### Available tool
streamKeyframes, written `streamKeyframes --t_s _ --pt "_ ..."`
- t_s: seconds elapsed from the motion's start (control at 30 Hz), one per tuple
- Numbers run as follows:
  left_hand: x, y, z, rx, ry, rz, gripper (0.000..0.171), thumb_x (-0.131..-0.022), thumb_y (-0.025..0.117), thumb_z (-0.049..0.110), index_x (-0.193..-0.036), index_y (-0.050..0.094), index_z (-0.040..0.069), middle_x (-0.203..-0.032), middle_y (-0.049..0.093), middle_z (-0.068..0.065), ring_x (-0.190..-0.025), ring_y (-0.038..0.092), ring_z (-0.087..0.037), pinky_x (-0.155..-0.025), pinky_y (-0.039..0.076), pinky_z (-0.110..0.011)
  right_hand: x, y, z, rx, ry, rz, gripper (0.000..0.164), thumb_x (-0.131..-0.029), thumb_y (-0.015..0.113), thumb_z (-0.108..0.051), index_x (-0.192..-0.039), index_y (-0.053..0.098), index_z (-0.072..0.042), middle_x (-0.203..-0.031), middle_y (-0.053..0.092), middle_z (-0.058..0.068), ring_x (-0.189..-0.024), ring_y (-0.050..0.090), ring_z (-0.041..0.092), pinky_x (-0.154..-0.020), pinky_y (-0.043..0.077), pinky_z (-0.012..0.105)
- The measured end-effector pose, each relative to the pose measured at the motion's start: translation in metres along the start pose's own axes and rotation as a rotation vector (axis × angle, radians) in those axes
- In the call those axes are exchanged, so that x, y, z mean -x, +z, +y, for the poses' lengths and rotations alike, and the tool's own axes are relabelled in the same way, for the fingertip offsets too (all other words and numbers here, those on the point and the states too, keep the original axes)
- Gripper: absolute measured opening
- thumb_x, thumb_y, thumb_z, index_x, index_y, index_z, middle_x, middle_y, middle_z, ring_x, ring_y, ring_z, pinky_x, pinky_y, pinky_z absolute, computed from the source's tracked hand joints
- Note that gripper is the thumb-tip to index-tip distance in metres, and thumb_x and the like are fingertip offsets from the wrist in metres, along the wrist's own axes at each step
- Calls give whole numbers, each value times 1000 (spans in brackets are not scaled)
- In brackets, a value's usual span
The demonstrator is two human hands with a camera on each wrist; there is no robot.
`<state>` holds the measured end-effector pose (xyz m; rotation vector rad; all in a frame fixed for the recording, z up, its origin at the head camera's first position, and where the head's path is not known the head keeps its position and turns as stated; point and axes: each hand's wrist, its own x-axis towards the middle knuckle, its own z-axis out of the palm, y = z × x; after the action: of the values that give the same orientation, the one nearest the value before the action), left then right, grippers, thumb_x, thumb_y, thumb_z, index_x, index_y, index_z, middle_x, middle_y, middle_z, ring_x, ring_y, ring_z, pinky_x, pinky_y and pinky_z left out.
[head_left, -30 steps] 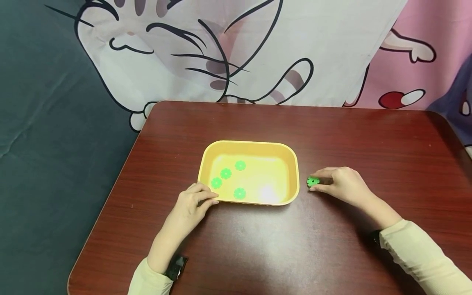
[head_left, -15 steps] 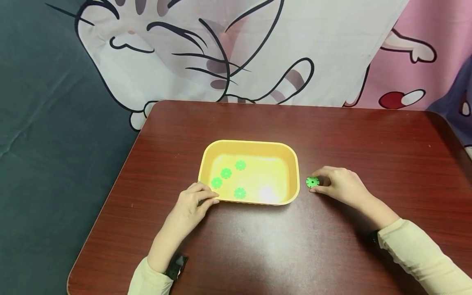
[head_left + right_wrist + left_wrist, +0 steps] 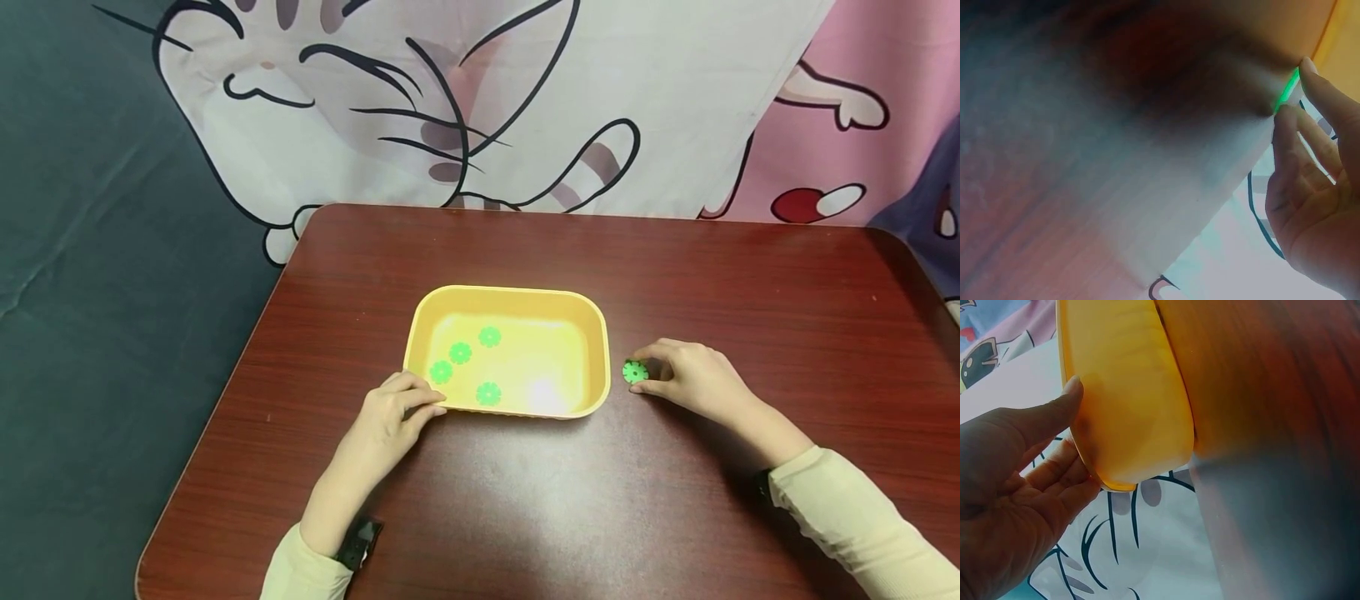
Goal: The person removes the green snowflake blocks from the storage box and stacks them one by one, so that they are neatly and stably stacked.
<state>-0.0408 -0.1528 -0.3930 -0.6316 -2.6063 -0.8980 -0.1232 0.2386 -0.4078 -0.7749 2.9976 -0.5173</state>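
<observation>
Head view: the right hand [image 3: 690,375] pinches a green disc [image 3: 635,372] by its edges, just right of the yellow tray [image 3: 555,346], which the left hand [image 3: 388,421] pinches at its near-left corner. A light edge grip and a steady tray would likely serve best.

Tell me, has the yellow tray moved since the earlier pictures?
No: in the head view, the yellow tray keeps its place against the far edge of the table.
</observation>
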Motion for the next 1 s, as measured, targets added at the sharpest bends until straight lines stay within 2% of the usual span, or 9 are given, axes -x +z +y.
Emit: streamKeyframes --t_s 0.13,0.23,0.3,0.43,0.53,0.73,0.87,1.0 --pt "0 1 0 10 6 10 15 -69 80 4 -83 74 4 -80 63 0 -79 58 -14 -63 50 -20 -1 -3 -1 30 -38 27 36 -67 83 -35 -98 71 -22 -84 63 -9 -66 53 8 -54 42 29" --pt "0 1 -1 13 8 15 15 -69 80 4 -84 74 4 -80 63 0 -79 58 -14 -63 50 -20 -1 -9 -2 28 -48 40 35 -68 82 -36 -99 71 -25 -91 65 -9 -74 59 10 -58 46 34" --pt "1 1 -1 14 4 13 15 -70 80 4 -84 74 4 -80 63 0 -79 58 -14 -64 50 -20 -1 -15 -3 22 -47 53 35 -69 82 -35 -101 71 -24 -95 66 -7 -81 63 13 -62 49 39" --pt "1 -1 0 14 -7 0 14 -70 79 5 -84 74 4 -81 63 0 -80 59 -14 -64 51 -21 -5 -23 -6 23 -54 105 40 -68 83 -30 -104 70 -18 -97 67 -2 -83 65 20 -64 51 44" --pt "2 -2 0 10 -10 -4 14 -70 79 5 -83 74 4 -81 63 0 -80 59 -15 -64 51 -22 -11 -26 -11 16 -85 153 43 -66 85 -28 -105 70 -16 -95 67 0 -75 63 17 -61 50 40" --pt "3 -5 2 11 -42 -39 11 -72 78 5 -82 74 7 -81 62 2 -80 58 -13 -69 52 -24 -30 -31 -28 -38 -119 229 44 -64 87 -27 -105 70 -20 -86 62 -10 -61 54 6 -53 45 25" --pt "3 -6 3 4 -49 -63 9 -74 77 6 -81 73 9 -80 61 3 -78 56 -12 -69 51 -26 -50 -35 -45 -62 -168 184 43 -67 85 -26 -106 69 -18 -86 64 -8 -63 56 6 -55 45 26" --pt "1 -7 3 1 -39 -64 8 -75 77 7 -82 74 8 -80 61 3 -78 56 -13 -71 51 -26 -71 -37 -66 -55 -230 46 46 -72 81 -29 -112 66 -14 -88 64 -4 -68 58 7 -58 46 28"
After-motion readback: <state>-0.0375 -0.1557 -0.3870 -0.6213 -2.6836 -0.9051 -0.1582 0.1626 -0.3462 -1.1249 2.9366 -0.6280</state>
